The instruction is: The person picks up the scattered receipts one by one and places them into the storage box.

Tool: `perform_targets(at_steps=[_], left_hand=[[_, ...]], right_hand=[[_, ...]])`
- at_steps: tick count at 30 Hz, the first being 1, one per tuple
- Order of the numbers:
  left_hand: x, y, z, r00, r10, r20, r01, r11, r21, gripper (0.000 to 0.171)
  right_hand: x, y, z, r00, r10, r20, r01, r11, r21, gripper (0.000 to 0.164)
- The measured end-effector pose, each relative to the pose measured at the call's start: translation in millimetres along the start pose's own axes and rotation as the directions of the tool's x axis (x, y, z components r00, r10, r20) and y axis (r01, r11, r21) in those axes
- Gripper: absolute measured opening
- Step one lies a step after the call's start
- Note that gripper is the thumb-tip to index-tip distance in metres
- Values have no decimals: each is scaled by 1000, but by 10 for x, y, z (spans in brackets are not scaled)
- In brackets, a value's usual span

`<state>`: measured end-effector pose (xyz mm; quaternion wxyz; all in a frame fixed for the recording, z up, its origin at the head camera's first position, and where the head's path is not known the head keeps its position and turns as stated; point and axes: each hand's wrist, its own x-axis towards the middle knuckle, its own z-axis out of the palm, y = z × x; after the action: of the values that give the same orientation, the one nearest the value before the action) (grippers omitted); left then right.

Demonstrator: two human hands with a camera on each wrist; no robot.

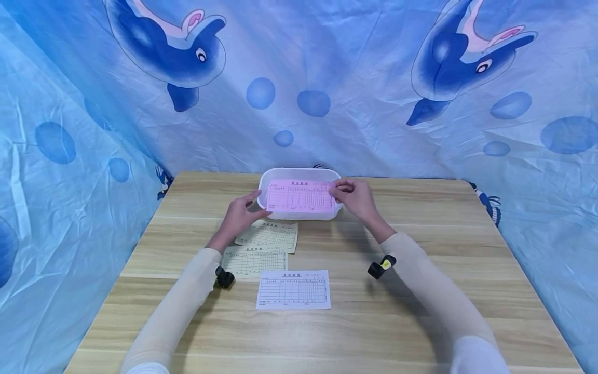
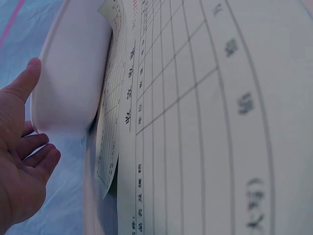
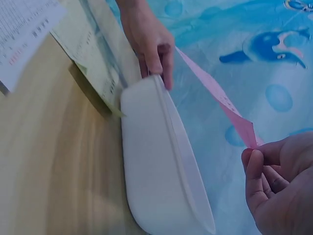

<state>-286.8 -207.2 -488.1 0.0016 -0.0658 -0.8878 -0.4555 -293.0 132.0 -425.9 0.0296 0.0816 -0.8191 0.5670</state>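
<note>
My right hand (image 1: 351, 196) pinches the right edge of a pink receipt slip (image 1: 299, 196) between thumb and fingertips. The slip is held over a white plastic tub (image 1: 303, 216); in the right wrist view the pink paper (image 3: 215, 90) slants above the rim. At the tub's left end is my left hand (image 1: 239, 214), fingers relaxed and spread around the corner, thumb by the slip's lower left corner. In the left wrist view this hand (image 2: 22, 147) has its thumb at the rim of the tub (image 2: 73, 73).
Two pale yellow slips (image 1: 254, 259) overlap in front of the tub, partly under my left wrist. Nearer me lies a white slip (image 1: 293, 291), printed with a similar table. A blue dolphin-patterned cloth (image 1: 364, 140) hangs behind the wooden table (image 1: 420, 218).
</note>
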Motion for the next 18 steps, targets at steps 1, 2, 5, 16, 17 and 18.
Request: perform_targets(at_steps=[1,2,5,16,17,18], left_hand=[[2,-3,-2,1000,-5,2,5,1000,-2,84],[4,-6,-2,1000,-8,1,8,1000,-4,85],[8,-13,-1,1000,-12,-1,12,1000,-11,85],[15,-3,-24,1000,-12,11,13,1000,-18,89],[15,-3,-26,1000,-12,12,12,1000,-18,90],[17,-4,-27,1000,-10,12,10,1000,-18,90]], right_hand=[[41,7,0,1000,-1,-4,1,1000,9,20],[80,13,2,1000,-1,-7,1,1000,15,20],[194,37,9,1000,9,-16,-9,1000,12,20],[528,97,107,997,65,-38,-66,997,-27,22],[548,104,123,997,67,-37,-68,997,-41,22],[570,117,139,997,68,-35,-70,996,-53,22]])
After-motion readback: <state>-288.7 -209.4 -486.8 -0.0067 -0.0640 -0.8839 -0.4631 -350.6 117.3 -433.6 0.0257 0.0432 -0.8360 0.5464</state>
